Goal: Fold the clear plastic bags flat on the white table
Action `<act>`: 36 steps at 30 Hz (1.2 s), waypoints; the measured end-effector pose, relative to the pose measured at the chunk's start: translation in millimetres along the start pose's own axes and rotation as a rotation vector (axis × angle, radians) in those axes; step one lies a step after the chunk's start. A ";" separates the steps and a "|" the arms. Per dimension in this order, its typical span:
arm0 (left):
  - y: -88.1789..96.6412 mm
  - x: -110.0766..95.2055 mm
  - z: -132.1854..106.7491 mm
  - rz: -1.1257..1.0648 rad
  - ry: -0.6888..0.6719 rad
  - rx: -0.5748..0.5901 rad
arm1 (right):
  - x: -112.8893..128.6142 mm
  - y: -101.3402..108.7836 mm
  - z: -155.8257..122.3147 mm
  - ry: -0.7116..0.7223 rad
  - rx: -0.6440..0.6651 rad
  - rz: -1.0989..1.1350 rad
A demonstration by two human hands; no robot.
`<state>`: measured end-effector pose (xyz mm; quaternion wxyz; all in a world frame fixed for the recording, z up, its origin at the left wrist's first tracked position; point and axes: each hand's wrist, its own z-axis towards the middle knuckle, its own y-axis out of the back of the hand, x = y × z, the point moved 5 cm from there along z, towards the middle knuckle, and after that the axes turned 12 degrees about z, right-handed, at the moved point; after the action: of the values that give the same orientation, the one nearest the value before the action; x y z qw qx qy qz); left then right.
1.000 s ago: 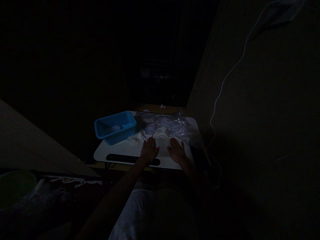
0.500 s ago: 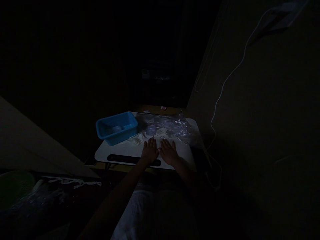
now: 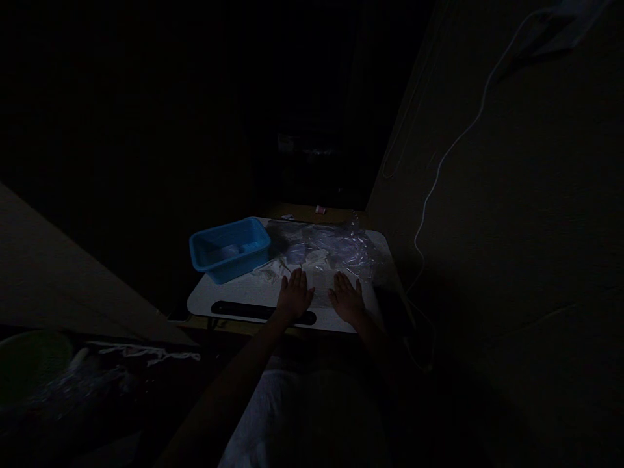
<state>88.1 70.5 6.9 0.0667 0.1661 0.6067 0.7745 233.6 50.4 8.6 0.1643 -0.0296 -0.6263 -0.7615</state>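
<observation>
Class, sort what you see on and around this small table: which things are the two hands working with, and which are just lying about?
In hand:
left hand, flat on the table
right hand, flat too
pale flat sheet between the hands, what it is too dim to tell

Lying about:
blue tub
heap of clear plastic
white cable on the wall

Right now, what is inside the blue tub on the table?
The blue tub holds a few pale items near its floor, too dim to identify. Its near wall hides the front of the inside. Crumpled clear plastic lies beside it, outside.
</observation>
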 end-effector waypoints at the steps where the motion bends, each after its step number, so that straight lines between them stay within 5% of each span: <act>1: -0.3 0.5 0.0 -0.006 -0.002 -0.007 | 0.0 -0.5 0.2 -0.006 0.003 0.001; 12: 5.8 14.1 1.4 -0.115 0.097 -0.059 | 0.6 0.8 -0.7 -0.001 -0.017 0.004; 16: 14.2 15.3 -1.8 -0.215 -0.005 -0.103 | 0.2 0.4 1.1 -0.017 0.002 0.026; 21: 30.3 -10.5 -18.2 -0.279 -0.422 -0.078 | 0.4 0.4 1.4 -0.008 0.005 0.025; 24: 40.1 -30.1 -23.6 -0.246 -0.543 -0.042 | -1.2 -1.1 1.4 0.013 -0.012 0.012; 30: 49.0 -57.8 -11.6 -0.024 -0.542 0.086 | -9.9 -6.9 6.5 -0.019 0.001 0.024; 36: 50.8 -63.6 -3.4 0.029 -0.450 0.056 | -14.9 -9.2 8.3 -0.039 -0.017 0.043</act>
<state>151.5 35.1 43.8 0.1849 0.3452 0.5954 0.7016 243.7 63.1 -2.0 0.1681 -0.0591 -0.6219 -0.7625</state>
